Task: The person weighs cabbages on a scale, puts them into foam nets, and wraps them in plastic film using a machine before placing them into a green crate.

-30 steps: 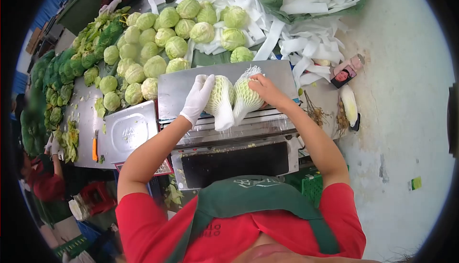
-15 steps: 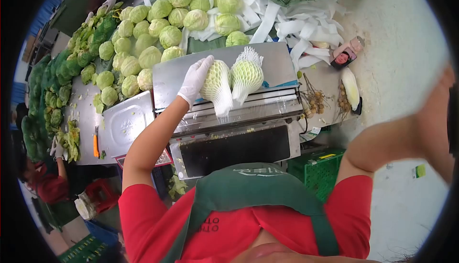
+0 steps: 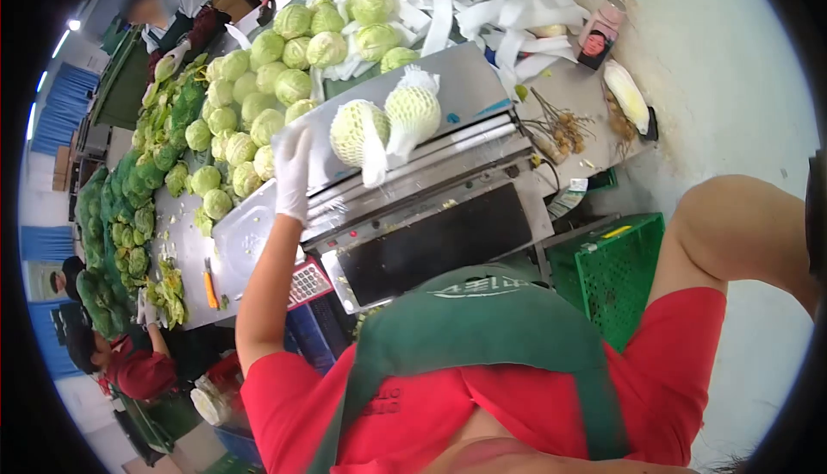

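My left hand (image 3: 293, 172), in a white glove, is at the left end of the metal wrapping machine (image 3: 469, 73). Its fingers are stretched out and hold nothing. To its right, a short gap away, lies a cabbage (image 3: 355, 132) in a white foam net. Beside that cabbage is a second netted cabbage (image 3: 412, 114), farther right on the machine's top. A roll of clear film (image 3: 439, 159) runs along the machine's front. My right arm (image 3: 732, 233) is bent upward at the right edge, and its hand is out of the picture.
Bare cabbages (image 3: 267, 77) are heaped behind the machine, near white foam nets (image 3: 517, 9). A metal tray (image 3: 250, 228) and an orange-handled knife (image 3: 209, 284) lie left. A green crate (image 3: 607, 276) stands at right. Co-workers (image 3: 142, 366) are at the left.
My left hand has let go of the nearer netted cabbage and moved left, away from it. The view has turned and shifted, showing more of the room at left.
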`<state>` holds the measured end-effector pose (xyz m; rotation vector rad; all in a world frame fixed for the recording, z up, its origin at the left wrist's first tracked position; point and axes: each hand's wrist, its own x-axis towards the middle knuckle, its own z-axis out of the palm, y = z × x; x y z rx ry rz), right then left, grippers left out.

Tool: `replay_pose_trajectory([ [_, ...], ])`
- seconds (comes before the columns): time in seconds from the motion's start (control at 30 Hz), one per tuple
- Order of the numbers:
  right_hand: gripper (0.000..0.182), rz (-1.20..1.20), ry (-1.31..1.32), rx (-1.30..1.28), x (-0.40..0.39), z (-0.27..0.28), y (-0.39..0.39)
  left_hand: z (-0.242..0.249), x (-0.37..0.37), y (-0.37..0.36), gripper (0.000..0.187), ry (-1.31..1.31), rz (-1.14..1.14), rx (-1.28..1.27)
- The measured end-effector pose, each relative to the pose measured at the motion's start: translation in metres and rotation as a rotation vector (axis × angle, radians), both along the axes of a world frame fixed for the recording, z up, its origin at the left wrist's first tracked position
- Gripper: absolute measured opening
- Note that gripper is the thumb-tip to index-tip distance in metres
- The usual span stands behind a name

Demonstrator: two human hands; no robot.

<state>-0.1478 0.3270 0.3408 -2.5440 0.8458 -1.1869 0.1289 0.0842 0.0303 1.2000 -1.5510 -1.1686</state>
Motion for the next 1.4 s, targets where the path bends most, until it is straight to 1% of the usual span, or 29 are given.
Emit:
replay_pose_trajectory([
  [0.07, 0.033, -0.006, 0.014, 0.017, -0.001, -0.002, 0.006, 0.012, 0.010, 0.014, 0.025, -0.003, -0.047, -0.026],
  [0.1, 0.032, 0.003, 0.026, 0.023, 0.000, -0.001, 0.010, 0.011, 0.015, 0.018, 0.025, 0.016, -0.033, -0.034],
  [0.2, 0.031, 0.004, 0.024, 0.022, 0.000, 0.002, 0.022, 0.018, 0.034, 0.030, 0.025, -0.063, -0.061, -0.095],
  [0.3, 0.029, -0.016, 0.022, 0.029, -0.005, 0.003, 0.029, 0.029, 0.039, 0.054, 0.025, -0.056, -0.028, -0.010],
  [0.4, 0.028, -0.035, 0.031, 0.044, -0.010, 0.002, 0.038, 0.021, 0.052, 0.059, 0.023, -0.044, -0.060, -0.017],
  [0.43, 0.028, -0.046, 0.034, 0.046, -0.012, 0.002, 0.043, 0.022, 0.052, 0.063, 0.023, -0.017, -0.045, -0.008],
  [0.5, 0.027, -0.063, 0.037, 0.056, -0.016, 0.003, 0.051, 0.028, 0.052, 0.071, 0.023, -0.053, -0.039, -0.006],
  [0.6, 0.025, -0.113, 0.038, 0.053, -0.024, 0.005, 0.059, 0.037, 0.045, 0.077, 0.024, -0.097, -0.039, -0.006],
  [0.7, 0.024, -0.173, 0.038, 0.057, -0.031, 0.003, 0.073, 0.040, 0.037, 0.081, 0.024, -0.084, -0.068, 0.004],
  [0.73, 0.024, -0.187, 0.029, 0.059, -0.033, 0.003, 0.074, 0.039, 0.033, 0.082, 0.024, -0.005, -0.081, 0.023],
  [0.8, 0.023, -0.206, 0.026, 0.064, -0.039, 0.002, 0.078, 0.050, 0.023, 0.090, 0.024, -0.092, -0.125, -0.035],
  [0.9, 0.022, -0.228, 0.035, 0.096, -0.042, 0.001, 0.090, 0.051, 0.011, 0.096, 0.023, -0.029, -0.149, -0.008],
  [1.07, 0.020, -0.291, -0.010, 0.090, -0.052, -0.001, 0.098, 0.081, -0.009, 0.113, 0.022, -0.071, -0.230, -0.028],
  [1.13, 0.020, -0.303, -0.030, 0.092, -0.056, -0.002, 0.099, 0.093, -0.020, 0.123, 0.021, -0.084, -0.255, -0.077],
  [1.17, 0.019, -0.311, -0.034, 0.094, -0.058, -0.002, 0.099, 0.099, -0.025, 0.131, 0.021, -0.152, -0.214, -0.106],
  [1.2, 0.019, -0.309, -0.022, 0.104, -0.056, -0.002, 0.103, 0.097, -0.025, 0.131, 0.020, -0.151, -0.238, -0.153],
  [1.27, 0.019, -0.323, -0.036, 0.118, -0.058, -0.003, 0.103, 0.100, -0.026, 0.140, 0.021, -0.086, -0.261, -0.132],
  [1.33, 0.018, -0.336, -0.061, 0.114, -0.061, -0.003, 0.104, 0.109, -0.029, 0.152, 0.015, -0.206, -0.198, -0.235],
  [1.37, 0.018, -0.336, -0.080, 0.113, -0.063, -0.003, 0.104, 0.113, -0.032, 0.159, 0.014, -0.222, -0.190, -0.287],
  [1.4, 0.018, -0.346, -0.107, 0.110, -0.067, -0.003, 0.102, 0.115, -0.032, 0.165, 0.015, -0.309, -0.175, -0.374],
])
